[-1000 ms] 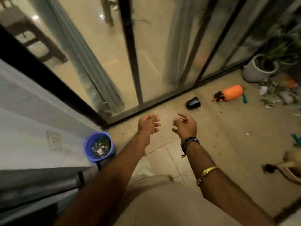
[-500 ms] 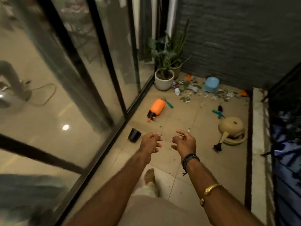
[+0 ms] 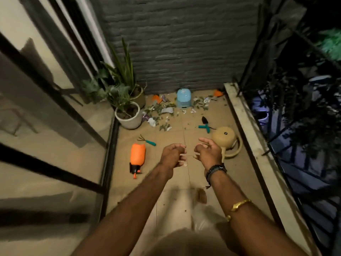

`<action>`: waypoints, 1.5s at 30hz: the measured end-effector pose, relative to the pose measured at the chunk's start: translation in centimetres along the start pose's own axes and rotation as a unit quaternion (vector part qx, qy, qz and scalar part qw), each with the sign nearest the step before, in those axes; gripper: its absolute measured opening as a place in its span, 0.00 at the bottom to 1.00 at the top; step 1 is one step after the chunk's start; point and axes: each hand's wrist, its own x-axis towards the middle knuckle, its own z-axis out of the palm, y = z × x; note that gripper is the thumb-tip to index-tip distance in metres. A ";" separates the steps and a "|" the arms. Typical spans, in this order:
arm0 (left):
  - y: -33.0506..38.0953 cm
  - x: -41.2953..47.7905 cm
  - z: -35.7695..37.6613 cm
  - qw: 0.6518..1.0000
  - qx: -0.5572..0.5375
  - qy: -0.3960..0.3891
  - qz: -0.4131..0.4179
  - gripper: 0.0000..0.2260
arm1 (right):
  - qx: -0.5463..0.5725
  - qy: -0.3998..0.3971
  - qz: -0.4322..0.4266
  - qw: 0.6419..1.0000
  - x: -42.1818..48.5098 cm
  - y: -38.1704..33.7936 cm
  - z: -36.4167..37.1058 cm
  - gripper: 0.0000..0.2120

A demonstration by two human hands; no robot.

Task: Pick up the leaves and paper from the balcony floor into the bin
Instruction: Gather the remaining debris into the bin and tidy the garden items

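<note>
The tiled balcony floor (image 3: 212, 183) ran away from the person to a grey brick wall (image 3: 175, 43), with glass sliding doors (image 3: 55, 126) along the left and a dark railing (image 3: 295, 163) above a pale curb (image 3: 245, 126) along the right. Both bare forearms reached forward from the bottom of the view, roughly parallel and raised above the floor, converging toward the middle. The right wrist carried a black bracelet (image 3: 215, 169), and a gold bangle (image 3: 239, 205) sat further up the forearm.

In the far left corner stood a leafy plant in a white pot (image 3: 130, 121). A tan watering can (image 3: 226, 138) lay near the curb, just past the right hand (image 3: 209, 153). An orange spray bottle (image 3: 137, 154) lay on its side to the left of the left hand (image 3: 172, 156). A pale blue plastic container (image 3: 183, 98) stood against the wall.

The hands hovered close together, apart, backs upward. The left hand's fingers were loosely curled under and gripped nothing. The right hand's fingers were loosely bent with the forefinger reaching forward, and it too held nothing.

A teal-handled hand rake (image 3: 147, 141) lay beside the bottle, and another teal-handled tool (image 3: 204, 124) lay near the can. The leaves (image 3: 158, 109) and paper scraps (image 3: 151, 121) lay scattered on the floor at the far end, between the white pot and the curb, around the blue container, well beyond both hands.
</note>
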 end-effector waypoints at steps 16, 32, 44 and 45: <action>20.0 30.5 21.2 0.999 0.013 -0.029 -0.044 0.08 | 0.020 0.054 -0.007 0.998 36.5 -18.7 -1.4 0.13; 38.0 60.1 33.3 0.993 0.001 -0.079 -0.088 0.12 | 0.006 0.084 0.017 0.996 67.9 -30.5 3.8 0.13; 41.3 79.3 45.9 0.987 -0.006 -0.052 -0.152 0.10 | -0.034 0.061 0.072 0.995 90.5 -34.7 2.0 0.10; 40.9 81.8 47.0 0.985 -0.019 -0.052 -0.165 0.09 | -0.050 0.057 0.077 0.994 93.2 -34.2 1.7 0.09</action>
